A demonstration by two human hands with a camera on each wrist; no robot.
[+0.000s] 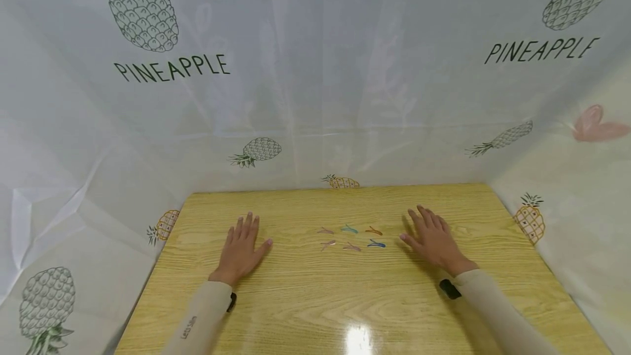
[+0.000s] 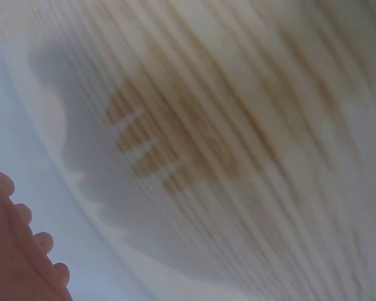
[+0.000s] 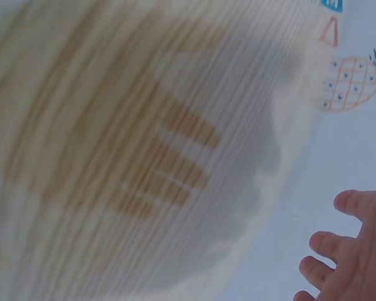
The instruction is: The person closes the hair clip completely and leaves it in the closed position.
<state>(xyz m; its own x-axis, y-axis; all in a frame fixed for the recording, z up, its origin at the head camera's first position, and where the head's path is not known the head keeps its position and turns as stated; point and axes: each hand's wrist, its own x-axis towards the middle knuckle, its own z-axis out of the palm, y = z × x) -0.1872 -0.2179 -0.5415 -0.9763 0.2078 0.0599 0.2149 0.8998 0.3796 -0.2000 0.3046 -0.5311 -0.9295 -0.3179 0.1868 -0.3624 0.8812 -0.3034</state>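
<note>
Several small V-shaped clips, which look like hair clips, lie in two rows at the middle of the table. The back row has a pink clip (image 1: 325,230), a teal clip (image 1: 349,229) and an orange-red clip (image 1: 374,231). In front are another pink clip (image 1: 327,245), a pale mauve clip (image 1: 352,247) and a blue clip (image 1: 376,244). My left hand (image 1: 240,252) is left of them, fingers spread and holding nothing. To their right, my right hand (image 1: 435,240) is likewise spread, nearest the orange-red and blue clips. Both wrist views show hand shadows on the wood.
The wooden table (image 1: 296,300) has a light grain and a bright glare spot near the front. White sheeting (image 1: 305,81) printed with pineapples rises along its back and both sides. A dark wrist strap (image 1: 449,289) shows by the right sleeve.
</note>
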